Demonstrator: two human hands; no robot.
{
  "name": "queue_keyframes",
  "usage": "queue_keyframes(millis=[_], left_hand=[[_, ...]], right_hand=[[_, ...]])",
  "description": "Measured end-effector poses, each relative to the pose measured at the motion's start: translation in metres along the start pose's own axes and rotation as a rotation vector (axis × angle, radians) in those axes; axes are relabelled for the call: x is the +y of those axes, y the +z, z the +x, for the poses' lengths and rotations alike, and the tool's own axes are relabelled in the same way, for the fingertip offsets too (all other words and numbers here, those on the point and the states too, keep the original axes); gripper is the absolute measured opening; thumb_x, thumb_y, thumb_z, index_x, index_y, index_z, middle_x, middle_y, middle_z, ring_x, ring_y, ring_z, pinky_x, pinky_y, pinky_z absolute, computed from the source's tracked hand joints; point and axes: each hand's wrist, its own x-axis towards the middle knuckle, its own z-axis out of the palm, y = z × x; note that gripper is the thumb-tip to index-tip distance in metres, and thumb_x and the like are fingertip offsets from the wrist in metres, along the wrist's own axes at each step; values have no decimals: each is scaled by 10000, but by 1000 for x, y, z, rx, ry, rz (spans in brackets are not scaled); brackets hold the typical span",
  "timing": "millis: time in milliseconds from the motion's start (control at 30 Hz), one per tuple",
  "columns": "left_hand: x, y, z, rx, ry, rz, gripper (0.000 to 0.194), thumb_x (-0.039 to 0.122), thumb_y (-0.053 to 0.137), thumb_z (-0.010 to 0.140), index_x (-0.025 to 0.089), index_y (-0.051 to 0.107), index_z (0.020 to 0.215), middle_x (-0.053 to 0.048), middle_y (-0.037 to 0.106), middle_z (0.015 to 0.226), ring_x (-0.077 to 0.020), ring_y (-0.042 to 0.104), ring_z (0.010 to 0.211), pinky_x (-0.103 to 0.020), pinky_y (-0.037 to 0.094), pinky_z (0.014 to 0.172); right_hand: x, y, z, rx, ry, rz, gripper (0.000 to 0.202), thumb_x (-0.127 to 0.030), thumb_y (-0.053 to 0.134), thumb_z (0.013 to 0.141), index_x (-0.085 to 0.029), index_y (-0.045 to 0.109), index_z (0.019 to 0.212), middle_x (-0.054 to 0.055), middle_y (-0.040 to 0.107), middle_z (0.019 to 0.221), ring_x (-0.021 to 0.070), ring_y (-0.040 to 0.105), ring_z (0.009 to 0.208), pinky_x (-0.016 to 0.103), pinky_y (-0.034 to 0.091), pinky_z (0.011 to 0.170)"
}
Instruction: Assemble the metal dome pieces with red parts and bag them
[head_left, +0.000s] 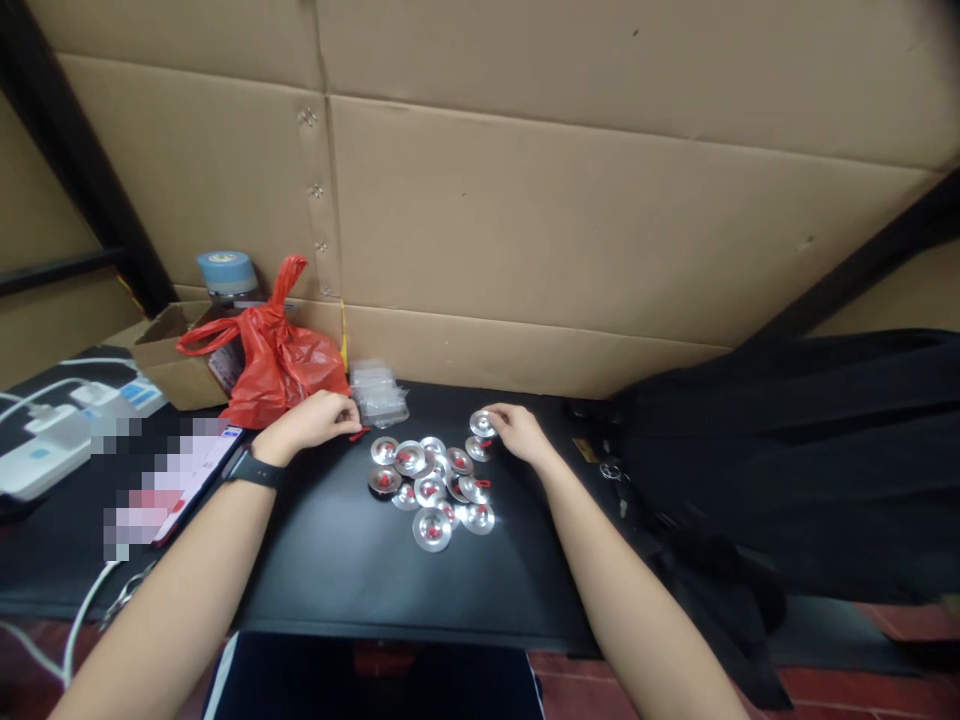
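Several round silver metal discs (pixel 432 529) with red bits at their centres lie in a loose, overlapping pile on the black table (pixel 337 590). My right hand (pixel 517 432) pinches the rim of one silver disc (pixel 481 424) at the pile's upper right edge. To the left of the pile, my left hand (pixel 326 418) has its fingers closed, with a small red piece (pixel 360 434) at the fingertips. Just beyond that hand sits a stack of clear plastic bags (pixel 379 394). A black watch is on my left wrist.
A red plastic bag (pixel 281 360), an open cardboard box (pixel 184 365) and a blue-lidded jar (pixel 226 273) stand at the back left. A phone (pixel 187 480) and white power strip (pixel 52 455) lie left. Black cloth (pixel 810 460) and keys (pixel 611 471) are right; a cardboard wall (pixel 525 220) rises behind.
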Motion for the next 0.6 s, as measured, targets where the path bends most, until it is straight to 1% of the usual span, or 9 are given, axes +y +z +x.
queue_keyframes(millis=[67, 100, 133, 267, 333, 367, 433, 500, 600], left_hand=[[-6, 1, -1, -43, -2, -13, 136, 306, 674, 812, 205, 721, 734, 0, 721, 715, -142, 647, 641, -204, 418, 615], [-7, 3, -1, -53, 3, -23, 121, 304, 682, 800, 210, 728, 741, 3, 727, 720, -143, 654, 646, -201, 420, 615], [-6, 4, -1, -59, 11, -33, 121, 305, 679, 801, 212, 733, 747, 3, 731, 724, -143, 658, 650, -200, 423, 619], [-1, 7, 1, -61, 52, -49, 174, 298, 620, 859, 208, 742, 773, -5, 741, 750, -141, 665, 671, -203, 440, 664], [2, 7, 1, -75, 55, -45, 165, 283, 619, 863, 207, 744, 787, -6, 744, 766, -141, 668, 684, -203, 443, 674], [3, 6, 1, -86, 57, -45, 155, 280, 627, 858, 205, 745, 790, -6, 743, 766, -141, 669, 684, -202, 445, 673], [9, 5, 1, -70, 64, -54, 158, 287, 633, 859, 199, 744, 788, -10, 740, 761, -143, 669, 683, -206, 454, 676], [21, 6, 3, 16, 78, -83, 180, 302, 614, 880, 191, 741, 819, -19, 742, 785, -148, 671, 698, -213, 469, 689], [47, 14, 7, 179, 110, -157, 190, 300, 590, 906, 190, 730, 971, -33, 755, 908, -156, 686, 789, -230, 502, 746]], right_hand=[[4, -3, 0, 47, -34, -120, 220, -247, 558, 848, -177, 731, 964, 91, 691, 926, 215, 648, 861, 353, 480, 849], [3, -5, 0, 49, -60, -143, 215, -252, 577, 838, -175, 729, 969, 88, 676, 915, 206, 635, 832, 346, 482, 828], [0, -9, -2, 15, -90, -135, 214, -270, 594, 834, -176, 728, 972, 77, 666, 894, 190, 621, 787, 330, 484, 785], [-15, -24, -12, -337, -137, -20, 221, -380, 694, 785, -196, 728, 902, 9, 672, 755, 136, 574, 618, 255, 434, 605], [-21, -29, -16, -414, -127, -18, 171, -360, 702, 783, -198, 725, 830, 9, 688, 718, 144, 596, 622, 257, 431, 611], [-24, -30, -17, -414, -134, -29, 144, -338, 688, 797, -198, 721, 793, 14, 693, 706, 152, 606, 632, 264, 436, 625], [-30, -30, -18, -354, -176, -38, 136, -300, 656, 820, -199, 710, 746, 27, 697, 715, 164, 612, 654, 281, 450, 654], [-40, -23, -18, -249, -227, 9, 128, -298, 650, 825, -201, 701, 759, 43, 705, 795, 173, 620, 705, 297, 475, 692], [-63, -4, -22, -132, -225, 283, 171, -370, 632, 856, -203, 670, 850, 72, 701, 997, 186, 657, 845, 321, 527, 772]])
